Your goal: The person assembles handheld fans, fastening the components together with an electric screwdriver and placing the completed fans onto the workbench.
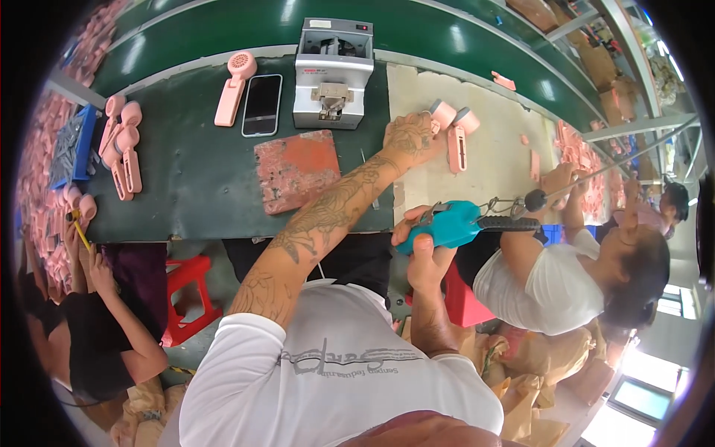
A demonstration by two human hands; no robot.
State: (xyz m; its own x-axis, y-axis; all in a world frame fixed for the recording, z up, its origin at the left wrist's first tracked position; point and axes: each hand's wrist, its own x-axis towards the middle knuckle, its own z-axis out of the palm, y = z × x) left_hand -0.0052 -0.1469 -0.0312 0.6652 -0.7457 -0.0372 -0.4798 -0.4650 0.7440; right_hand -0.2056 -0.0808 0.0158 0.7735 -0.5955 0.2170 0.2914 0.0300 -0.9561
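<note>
White-sleeved shoulders fill the lower edge, and both forearms reach up from them to the bench. Right hand (426,249) is wrapped fully around a teal electric screwdriver (447,225), whose dark cable end runs off to the right; the tool is held level above the bench edge, apart from any workpiece. Left hand (408,138) rests on a pale mat (491,160) with fingers curled against a pink hair-dryer shell (441,115); a second pink shell (460,134) lies just beside it. Whether those fingers actually pinch the shell cannot be told, since the knuckles hide the contact. Further left on the green bench (201,179) lie a worn red pad (298,170), a grey screw feeder (333,72), a dark phone (262,104) and one more assembled pink dryer (234,86). Co-workers sit to either side. Judged from this layout, the step in hand appears to be fetching a shell for fastening; the next move would call for drawing it near and aligning the driver tip squarely over a screw hole.
</note>
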